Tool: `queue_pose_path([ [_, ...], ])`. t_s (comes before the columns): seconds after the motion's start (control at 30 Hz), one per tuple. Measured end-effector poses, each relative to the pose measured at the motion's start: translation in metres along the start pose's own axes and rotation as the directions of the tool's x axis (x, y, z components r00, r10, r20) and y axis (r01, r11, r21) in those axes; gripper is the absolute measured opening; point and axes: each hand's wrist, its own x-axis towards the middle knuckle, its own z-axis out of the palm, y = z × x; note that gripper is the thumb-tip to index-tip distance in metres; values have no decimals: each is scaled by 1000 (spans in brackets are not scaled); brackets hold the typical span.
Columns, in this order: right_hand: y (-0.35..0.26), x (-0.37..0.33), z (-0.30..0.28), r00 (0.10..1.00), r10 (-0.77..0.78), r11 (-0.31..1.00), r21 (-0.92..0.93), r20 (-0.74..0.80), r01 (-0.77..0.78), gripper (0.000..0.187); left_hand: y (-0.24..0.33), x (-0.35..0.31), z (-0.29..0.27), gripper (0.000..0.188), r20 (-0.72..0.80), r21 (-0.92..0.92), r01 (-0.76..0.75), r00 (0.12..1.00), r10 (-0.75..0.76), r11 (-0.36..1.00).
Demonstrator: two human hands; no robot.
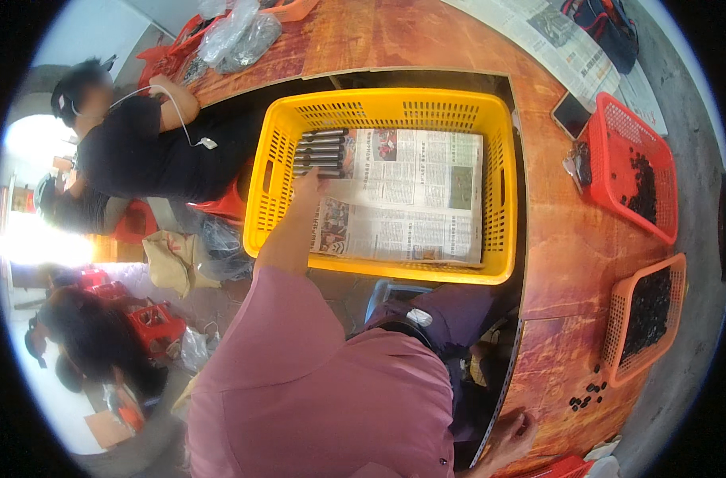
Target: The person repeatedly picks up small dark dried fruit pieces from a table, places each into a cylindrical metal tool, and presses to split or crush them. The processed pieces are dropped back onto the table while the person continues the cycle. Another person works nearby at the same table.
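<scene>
A yellow plastic crate (pixel 379 272) lies in front of me with newspaper (pixel 410 191) spread in its bottom. At its left end, several dark grey metal tubes (pixel 319 142) lie side by side in a row. My left hand (pixel 308 185) reaches into the crate at the near end of this row, its fingers closed on the nearest tube; the fingertips are partly hidden. My right hand (pixel 512 440) is at the table edge on the lower right, fingers loosely bent and apart, with nothing visible in it.
On the table (pixel 566 263) at right stand a red basket (pixel 606 159) and an orange basket (pixel 618 319), both holding small black parts. Loose black pieces (pixel 587 397) lie nearby. A phone (pixel 571 115) sits by the red basket. Another person (pixel 148 151) sits at far left near plastic bags (pixel 239 36).
</scene>
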Motion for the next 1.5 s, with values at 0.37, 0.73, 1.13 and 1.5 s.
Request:
queue_pose_path([
  [0.37, -31, -24, -7, 995, -19, 1000, 5, -94, 20, 9, 31, 106, -59, 67, 743, 657, -696, 662, 94, -291],
  [0.73, -46, -47, 8, 980, 24, 992, 123, -198, 0, 13, 9, 31, -7, 62, 643, 737, -525, 739, 202, -425],
  [1.13, 12, -64, -87, 804, 177, 981, 39, -568, -188, 11, -17, -44, 51, 57, 656, 751, -638, 693, 299, -170],
  [1.5, 226, -60, -113, 672, 735, 677, 150, -89, -721, 39, 60, -98, 117, 52, 611, 480, -834, 541, 578, 273],
])
